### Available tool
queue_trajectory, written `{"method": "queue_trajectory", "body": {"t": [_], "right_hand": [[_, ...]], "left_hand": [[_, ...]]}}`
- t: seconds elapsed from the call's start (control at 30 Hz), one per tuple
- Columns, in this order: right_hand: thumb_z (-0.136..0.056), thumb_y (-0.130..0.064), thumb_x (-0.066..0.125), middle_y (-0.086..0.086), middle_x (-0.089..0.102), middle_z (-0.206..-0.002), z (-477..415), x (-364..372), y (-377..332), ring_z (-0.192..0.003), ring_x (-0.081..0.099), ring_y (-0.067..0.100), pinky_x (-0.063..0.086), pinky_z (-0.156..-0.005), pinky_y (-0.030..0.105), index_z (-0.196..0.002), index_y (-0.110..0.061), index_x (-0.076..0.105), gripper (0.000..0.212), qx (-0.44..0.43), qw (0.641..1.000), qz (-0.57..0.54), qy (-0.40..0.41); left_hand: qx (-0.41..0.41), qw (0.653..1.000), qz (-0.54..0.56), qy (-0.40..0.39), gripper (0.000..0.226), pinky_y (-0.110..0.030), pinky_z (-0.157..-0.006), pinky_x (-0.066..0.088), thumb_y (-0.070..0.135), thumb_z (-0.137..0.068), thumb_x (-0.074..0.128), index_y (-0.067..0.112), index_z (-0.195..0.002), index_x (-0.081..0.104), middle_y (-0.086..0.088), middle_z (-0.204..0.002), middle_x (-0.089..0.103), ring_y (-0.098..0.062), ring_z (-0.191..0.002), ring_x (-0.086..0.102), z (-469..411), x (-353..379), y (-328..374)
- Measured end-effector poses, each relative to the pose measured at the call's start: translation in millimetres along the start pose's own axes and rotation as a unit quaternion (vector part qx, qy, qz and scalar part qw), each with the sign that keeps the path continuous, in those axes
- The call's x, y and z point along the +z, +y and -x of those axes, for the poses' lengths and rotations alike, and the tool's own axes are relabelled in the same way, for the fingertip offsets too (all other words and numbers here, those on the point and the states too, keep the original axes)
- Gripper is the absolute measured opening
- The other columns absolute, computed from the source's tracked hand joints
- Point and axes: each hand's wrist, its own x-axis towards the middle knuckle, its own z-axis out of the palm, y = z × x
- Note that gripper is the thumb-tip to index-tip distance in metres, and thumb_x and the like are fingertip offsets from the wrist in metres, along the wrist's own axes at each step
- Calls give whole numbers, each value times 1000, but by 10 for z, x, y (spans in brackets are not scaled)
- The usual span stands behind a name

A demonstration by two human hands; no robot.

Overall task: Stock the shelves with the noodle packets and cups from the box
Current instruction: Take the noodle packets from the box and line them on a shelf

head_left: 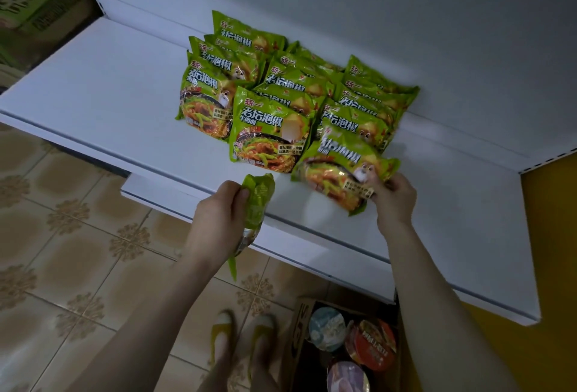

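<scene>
Several green noodle packets point(268, 129) stand in three leaning rows on the white shelf point(103, 91). My right hand point(395, 196) grips the lower edge of a green packet point(340, 170) that lies at the front of the right row. My left hand point(218, 220) holds another green packet point(254, 204) edge-on, just in front of the shelf's lip. Below, an open cardboard box point(296, 338) on the floor holds noodle cups point(374, 344), one red and others pale.
A lower white shelf point(312, 235) juts out under the upper one. Yellow panel point(549, 251) at the right. Green cartons point(37, 1) are stacked at the top left. My feet in yellow shoes point(243, 338) stand on the patterned tile floor beside the box.
</scene>
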Motion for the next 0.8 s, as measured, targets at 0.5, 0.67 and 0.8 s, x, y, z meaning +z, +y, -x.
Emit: {"method": "queue_trajectory", "body": {"t": [0.5,0.67,0.8], "right_hand": [[-80,-24,70,8,64,-107,-478,265,121,-97,60,22,50,-85,35,-109,-9,61,35,-16,991,120,-54],[-80,-26,70,14,65,-110,-490,278,143,-101,61,28,49,-81,34,-107,-6,62,34,1,991,128,-47],[-81,-25,70,15,64,-111,-481,281,139,-102,61,28,43,-75,27,-111,-2,60,40,12,990,131,-42]], "left_hand": [[-1,1000,0,13,20,-24,-51,33,18,-97,43,3,-91,56,-6,-67,52,-18,-57,45,-35,-76,33],[8,1000,-1,19,21,-23,-51,34,17,-97,43,2,-93,57,-7,-69,54,-18,-58,46,-47,-101,56],[11,1000,0,18,20,-21,-50,32,17,-98,42,3,-93,56,-5,-67,52,-8,-56,44,-51,-109,68]]}}
